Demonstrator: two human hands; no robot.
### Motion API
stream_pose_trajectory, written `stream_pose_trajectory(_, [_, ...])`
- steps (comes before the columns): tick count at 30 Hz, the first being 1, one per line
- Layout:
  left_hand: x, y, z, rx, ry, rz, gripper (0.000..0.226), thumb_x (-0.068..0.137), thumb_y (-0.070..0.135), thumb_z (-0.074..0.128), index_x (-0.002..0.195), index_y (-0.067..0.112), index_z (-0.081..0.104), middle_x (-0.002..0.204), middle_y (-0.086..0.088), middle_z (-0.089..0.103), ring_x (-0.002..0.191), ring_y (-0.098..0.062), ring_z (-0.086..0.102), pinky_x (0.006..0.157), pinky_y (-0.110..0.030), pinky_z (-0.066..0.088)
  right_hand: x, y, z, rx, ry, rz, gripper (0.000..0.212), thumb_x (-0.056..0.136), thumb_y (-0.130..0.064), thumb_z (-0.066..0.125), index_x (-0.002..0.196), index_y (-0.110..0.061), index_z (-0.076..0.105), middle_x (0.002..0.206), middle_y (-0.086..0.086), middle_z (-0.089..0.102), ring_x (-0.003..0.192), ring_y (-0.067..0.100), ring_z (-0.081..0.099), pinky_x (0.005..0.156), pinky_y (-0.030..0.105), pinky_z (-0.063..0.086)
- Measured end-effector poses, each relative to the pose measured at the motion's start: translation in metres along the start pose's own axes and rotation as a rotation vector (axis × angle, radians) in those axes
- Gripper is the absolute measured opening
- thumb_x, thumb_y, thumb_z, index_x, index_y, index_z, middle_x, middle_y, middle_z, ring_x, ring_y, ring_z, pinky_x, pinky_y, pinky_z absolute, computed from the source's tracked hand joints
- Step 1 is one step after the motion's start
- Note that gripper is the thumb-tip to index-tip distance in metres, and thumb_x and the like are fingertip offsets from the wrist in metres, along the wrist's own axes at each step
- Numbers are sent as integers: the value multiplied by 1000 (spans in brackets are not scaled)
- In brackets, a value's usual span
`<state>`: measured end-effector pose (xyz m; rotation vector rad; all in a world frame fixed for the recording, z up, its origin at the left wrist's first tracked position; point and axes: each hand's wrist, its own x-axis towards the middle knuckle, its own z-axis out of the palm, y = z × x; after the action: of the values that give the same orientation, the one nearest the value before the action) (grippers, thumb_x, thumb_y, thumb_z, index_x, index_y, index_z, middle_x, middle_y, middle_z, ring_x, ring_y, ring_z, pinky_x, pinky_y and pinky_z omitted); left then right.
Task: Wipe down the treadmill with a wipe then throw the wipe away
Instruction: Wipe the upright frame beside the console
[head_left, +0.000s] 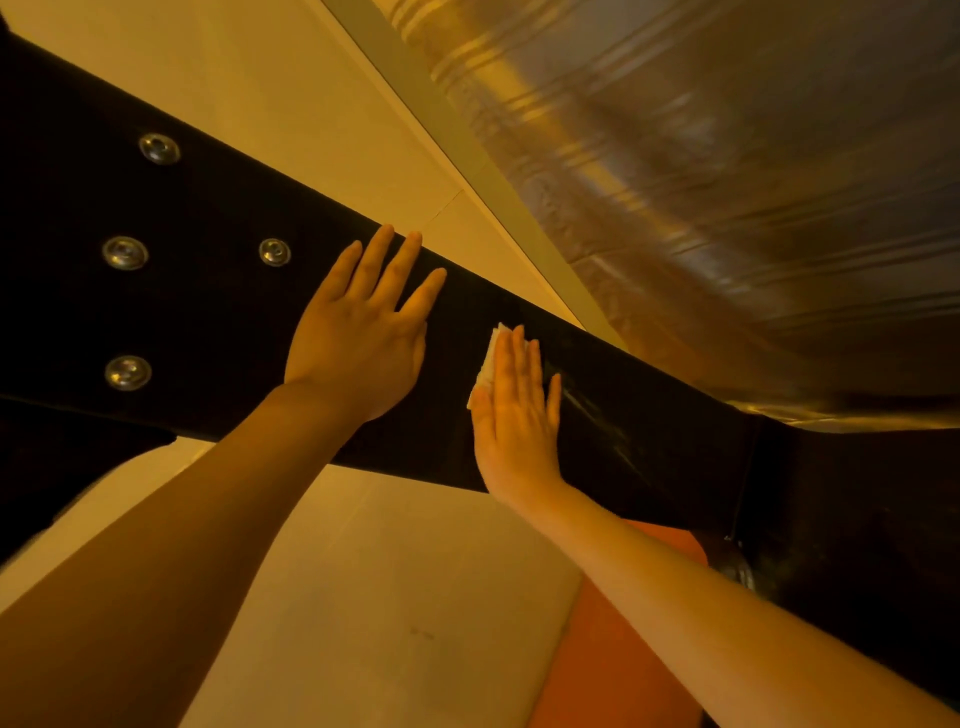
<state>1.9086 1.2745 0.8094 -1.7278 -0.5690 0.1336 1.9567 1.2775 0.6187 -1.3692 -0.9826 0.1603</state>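
A broad black treadmill arm (218, 312) runs across the view from upper left to lower right. My left hand (363, 332) lies flat on it with fingers spread. To its right my right hand (519, 410) presses a folded white wipe (488, 364) against the black surface with straight fingers; only the wipe's left edge shows beside the palm. Faint wet streaks (587, 410) mark the surface just right of that hand.
Several silver bolts (126, 253) stud the arm's left part. The treadmill belt (727, 182) fills the upper right, blurred, beside a pale side rail (467, 140). Light floor (389, 597) and an orange surface (613, 649) lie below the arm.
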Motion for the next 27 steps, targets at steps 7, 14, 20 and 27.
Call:
stream_pose_trajectory(7, [-1,0,-1,-12,7,7,60,102,44,6,158,25,-1,165,-14,-8,152,-34,-10,124,-47,1,-44,2,14,31,-10,-42,59,102,-53,-3,155,-28,-11,163,-11,-18,150,7,-18,121,33,-11])
stream_pose_trajectory(14, [1,1,-1,10,-13,5,60,102,45,6,158,25,-4,165,-13,-10,152,-33,-12,124,-48,0,18,-2,-2,22,37,27,60,101,-51,0,153,-29,-19,162,-7,-22,150,13,-22,118,37,-17])
stream_pose_trajectory(20, [0,2,-2,23,-8,2,60,101,45,5,157,25,-6,165,-13,-12,151,-33,-13,124,-48,0,35,-7,-7,21,39,-6,61,102,-47,5,156,-27,-15,164,-5,-20,150,15,-22,117,39,-19])
stream_pose_trajectory(27, [2,2,-1,22,-17,3,61,101,46,4,157,24,-5,165,-13,-12,152,-31,-13,124,-47,0,39,1,-7,9,39,-19,57,106,-45,8,156,-30,-13,164,-6,-19,150,14,-22,117,43,-17])
